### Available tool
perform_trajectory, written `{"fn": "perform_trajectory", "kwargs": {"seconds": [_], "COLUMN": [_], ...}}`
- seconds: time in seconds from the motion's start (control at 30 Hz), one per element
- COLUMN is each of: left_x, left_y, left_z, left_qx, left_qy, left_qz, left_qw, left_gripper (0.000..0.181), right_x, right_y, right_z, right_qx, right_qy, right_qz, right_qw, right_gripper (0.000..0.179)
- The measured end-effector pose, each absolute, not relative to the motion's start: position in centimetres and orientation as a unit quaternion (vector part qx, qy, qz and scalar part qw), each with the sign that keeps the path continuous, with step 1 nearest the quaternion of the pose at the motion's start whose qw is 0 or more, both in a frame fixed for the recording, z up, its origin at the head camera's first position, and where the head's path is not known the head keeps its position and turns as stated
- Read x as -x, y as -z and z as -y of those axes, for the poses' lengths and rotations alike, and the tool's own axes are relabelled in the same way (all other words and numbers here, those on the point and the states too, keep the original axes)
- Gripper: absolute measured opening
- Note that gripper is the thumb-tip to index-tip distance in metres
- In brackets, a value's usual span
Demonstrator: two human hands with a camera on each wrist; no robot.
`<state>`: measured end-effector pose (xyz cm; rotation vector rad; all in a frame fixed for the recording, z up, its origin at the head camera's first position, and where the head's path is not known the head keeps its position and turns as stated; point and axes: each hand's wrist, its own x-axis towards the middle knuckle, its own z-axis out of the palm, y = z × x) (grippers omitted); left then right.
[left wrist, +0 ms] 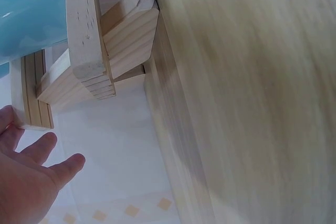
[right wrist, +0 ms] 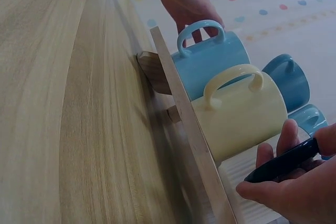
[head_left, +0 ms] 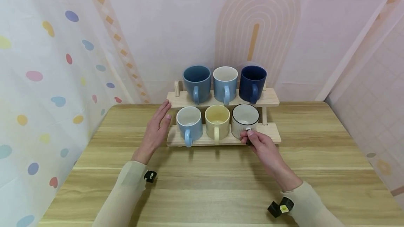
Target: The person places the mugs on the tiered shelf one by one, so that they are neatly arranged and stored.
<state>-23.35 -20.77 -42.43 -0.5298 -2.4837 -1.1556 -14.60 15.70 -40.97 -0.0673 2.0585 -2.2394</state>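
A white ribbed mug (head_left: 243, 129) with a black rim sits at the right end of the lower board of a two-tier wooden rack (head_left: 176, 139). My right hand (head_left: 263, 148) grips its black handle (right wrist: 283, 162) between thumb and fingers. Left of it on that board stand a yellow mug (head_left: 217, 125) and a light blue mug (head_left: 192, 129). My left hand (head_left: 156, 129) is at the rack's left end, fingers extended. In the left wrist view, a fingertip (left wrist: 6, 116) appears to touch the upper board's end (left wrist: 32, 119).
On the upper board stand a mid-blue mug (head_left: 202, 87), a light blue mug with white inside (head_left: 221, 90) and a dark blue mug (head_left: 247, 90). The rack is on a wood-grain table (head_left: 205, 192), with patterned curtains (head_left: 157, 27) behind and at the sides.
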Motion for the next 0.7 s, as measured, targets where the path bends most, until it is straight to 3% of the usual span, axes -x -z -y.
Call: {"fn": "perform_trajectory", "kwargs": {"seconds": [0.47,0.7], "left_x": [23.1,22.4], "left_y": [41.9,41.7], "left_z": [20.5,20.4], "left_qx": [0.192,0.187], "left_qy": [0.383,0.378], "left_qz": [0.892,0.891], "left_qw": [0.141,0.167], "left_gripper": [0.057,0.056], "right_x": [13.8,12.8], "right_y": [41.0,40.2], "right_z": [-17.5,-19.0], "right_qx": [0.029,0.046], "right_qy": [0.695,0.626], "right_qz": [-0.716,-0.777], "right_qw": [0.062,0.045], "right_gripper": [0.048,0.051]}}
